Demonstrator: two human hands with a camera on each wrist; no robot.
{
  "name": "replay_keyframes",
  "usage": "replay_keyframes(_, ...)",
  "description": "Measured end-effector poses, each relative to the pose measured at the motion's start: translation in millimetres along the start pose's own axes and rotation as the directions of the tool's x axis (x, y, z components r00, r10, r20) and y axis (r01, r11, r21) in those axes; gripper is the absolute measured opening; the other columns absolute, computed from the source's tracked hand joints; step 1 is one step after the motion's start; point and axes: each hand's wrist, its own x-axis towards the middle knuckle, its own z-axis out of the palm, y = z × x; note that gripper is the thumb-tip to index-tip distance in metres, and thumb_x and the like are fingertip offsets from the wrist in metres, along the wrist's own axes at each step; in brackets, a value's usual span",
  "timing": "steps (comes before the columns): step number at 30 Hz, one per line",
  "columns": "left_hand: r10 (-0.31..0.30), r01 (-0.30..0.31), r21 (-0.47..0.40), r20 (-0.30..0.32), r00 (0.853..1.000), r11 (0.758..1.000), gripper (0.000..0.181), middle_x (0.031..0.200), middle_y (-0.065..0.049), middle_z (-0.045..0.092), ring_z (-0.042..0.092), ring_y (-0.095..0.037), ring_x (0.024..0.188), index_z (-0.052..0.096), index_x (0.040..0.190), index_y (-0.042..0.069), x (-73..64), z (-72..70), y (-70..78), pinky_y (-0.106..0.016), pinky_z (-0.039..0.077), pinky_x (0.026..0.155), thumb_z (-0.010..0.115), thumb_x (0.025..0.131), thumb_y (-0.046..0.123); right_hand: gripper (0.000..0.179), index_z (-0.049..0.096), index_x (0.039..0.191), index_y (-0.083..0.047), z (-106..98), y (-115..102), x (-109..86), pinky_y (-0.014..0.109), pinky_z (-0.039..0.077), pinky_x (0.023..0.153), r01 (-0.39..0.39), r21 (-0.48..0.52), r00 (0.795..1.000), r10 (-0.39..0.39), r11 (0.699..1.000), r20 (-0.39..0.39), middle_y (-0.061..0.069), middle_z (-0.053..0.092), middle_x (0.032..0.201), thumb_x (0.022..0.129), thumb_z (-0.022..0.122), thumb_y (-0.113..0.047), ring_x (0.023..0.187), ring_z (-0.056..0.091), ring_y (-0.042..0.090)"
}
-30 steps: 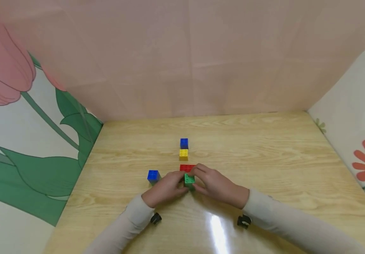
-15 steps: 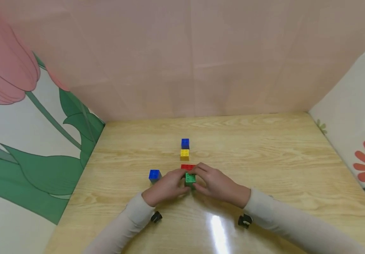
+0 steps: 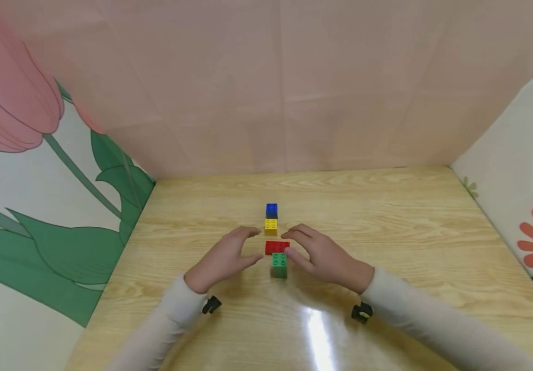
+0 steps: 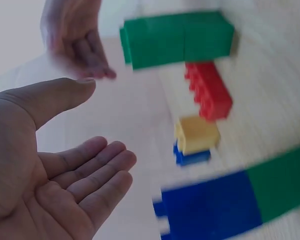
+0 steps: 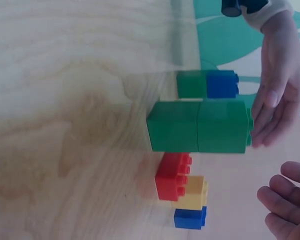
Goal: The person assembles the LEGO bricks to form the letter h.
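Note:
Two green toy building bricks form a stack (image 3: 279,266), with the seam between them showing in the right wrist view. A long red brick (image 3: 275,247) lies just beyond it. Left of these, my left hand (image 3: 222,257) is held with thumb and fingers apart, holding nothing. My right hand (image 3: 333,257) is likewise unclosed on the other side, its thumb overlapping the red brick's end in the head view. A second stack, a blue brick on a green one (image 4: 235,197), is hidden behind my left hand in the head view.
Farther back on the wooden table (image 3: 387,206), a yellow brick (image 3: 271,226) and a blue brick (image 3: 272,210) stand in line. A pink sheet (image 3: 285,93) rises behind the table, and flower-printed panels flank it.
Both hands have let go of the green stack and moved apart and forward, the left one farther. The blue brick at left has gone out of sight behind my left hand.

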Motion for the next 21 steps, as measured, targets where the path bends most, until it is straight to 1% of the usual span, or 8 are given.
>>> replay_keyframes(2, -0.022, 0.022, -0.003, -0.037, 0.999, 1.000, 0.058, 0.138, -0.004, 0.053, 0.054, -0.021, 0.121, 0.051, 0.139, 0.012, -1.8, -5.3, -6.0, -0.041, 0.049, 0.098, 0.069, 0.091, 0.038, 0.033, 0.060, 0.126, -0.014, -2.5, 1.6, 1.0, 0.036, 0.052, 0.094, -0.019, 0.001, 1.000, 0.019, 1.000, 0.006, -0.001, 0.057, 0.124, 0.098, 0.059, -0.031, 0.112, 0.058, 0.015)
replay_keyframes(5, -0.040, 0.039, -0.014, -0.071, 0.997, 0.999, 0.059, 0.137, -0.004, 0.054, 0.054, -0.021, 0.121, 0.051, 0.140, 0.011, -5.3, -10.5, -16.0, -0.039, 0.050, 0.097, 0.069, 0.091, 0.039, 0.034, 0.060, 0.127, -0.014, -5.3, 3.5, 2.0, 0.036, 0.052, 0.094, -0.045, -0.002, 0.999, 0.045, 0.999, 0.015, -0.001, 0.057, 0.125, 0.099, 0.059, -0.032, 0.112, 0.058, 0.015)
replay_keyframes(8, -0.042, 0.038, -0.041, -0.101, 0.994, 0.998, 0.058, 0.137, -0.005, 0.054, 0.053, -0.021, 0.123, 0.050, 0.139, 0.010, -10.0, -13.0, -26.4, -0.039, 0.049, 0.098, 0.069, 0.091, 0.036, 0.035, 0.059, 0.127, -0.014, -6.0, 4.8, 2.6, 0.035, 0.052, 0.094, -0.055, 0.006, 0.998, 0.055, 0.998, 0.015, -0.001, 0.057, 0.124, 0.099, 0.058, -0.034, 0.112, 0.058, 0.015)
replay_keyframes(9, -0.038, 0.033, -0.045, -0.110, 0.993, 0.998, 0.058, 0.137, -0.005, 0.054, 0.051, -0.021, 0.126, 0.050, 0.139, 0.010, -11.5, -13.5, -29.9, -0.040, 0.048, 0.100, 0.070, 0.091, 0.036, 0.035, 0.059, 0.128, -0.013, -5.5, 5.8, 2.7, 0.035, 0.052, 0.094, -0.055, 0.008, 0.998, 0.055, 0.998, 0.012, -0.001, 0.057, 0.124, 0.099, 0.058, -0.033, 0.112, 0.058, 0.015)
replay_keyframes(12, -0.021, 0.012, -0.069, -0.129, 0.991, 0.998, 0.057, 0.137, -0.005, 0.054, 0.051, -0.022, 0.126, 0.050, 0.139, 0.009, -17.2, -14.4, -39.5, -0.041, 0.047, 0.101, 0.070, 0.091, 0.033, 0.035, 0.059, 0.128, -0.013, -3.7, 8.0, 3.2, 0.035, 0.052, 0.093, -0.046, 0.015, 0.999, 0.046, 0.999, 0.002, -0.001, 0.057, 0.124, 0.099, 0.058, -0.032, 0.111, 0.058, 0.015)
replay_keyframes(15, -0.010, -0.003, -0.105, -0.121, 0.993, 0.994, 0.057, 0.136, -0.005, 0.055, 0.051, -0.022, 0.126, 0.051, 0.138, 0.009, -22.1, -14.3, -48.1, -0.041, 0.046, 0.102, 0.071, 0.091, 0.032, 0.035, 0.059, 0.128, -0.013, -1.7, 10.7, 2.9, 0.035, 0.053, 0.093, -0.040, 0.012, 0.999, 0.040, 0.999, -0.005, -0.001, 0.057, 0.124, 0.098, 0.060, -0.031, 0.111, 0.058, 0.014)
replay_keyframes(19, -0.023, 0.009, -0.164, -0.083, 0.996, 0.986, 0.058, 0.137, -0.003, 0.054, 0.051, -0.023, 0.126, 0.050, 0.139, 0.011, -28.5, -13.1, -58.3, -0.041, 0.045, 0.103, 0.072, 0.090, 0.034, 0.034, 0.060, 0.127, -0.014, -0.1, 13.7, 2.5, 0.035, 0.053, 0.092, -0.046, 0.001, 0.999, 0.046, 0.999, 0.000, -0.001, 0.057, 0.124, 0.098, 0.061, -0.031, 0.110, 0.058, 0.014)
replay_keyframes(21, -0.034, 0.020, -0.197, -0.067, 0.997, 0.980, 0.061, 0.138, -0.002, 0.053, 0.050, -0.023, 0.128, 0.049, 0.140, 0.011, -31.6, -12.8, -63.6, -0.041, 0.044, 0.104, 0.072, 0.089, 0.036, 0.033, 0.062, 0.125, -0.013, 1.1, 15.6, 2.8, 0.034, 0.053, 0.093, -0.049, -0.006, 0.999, 0.049, 0.999, 0.016, -0.001, 0.058, 0.124, 0.097, 0.062, -0.030, 0.111, 0.058, 0.015)
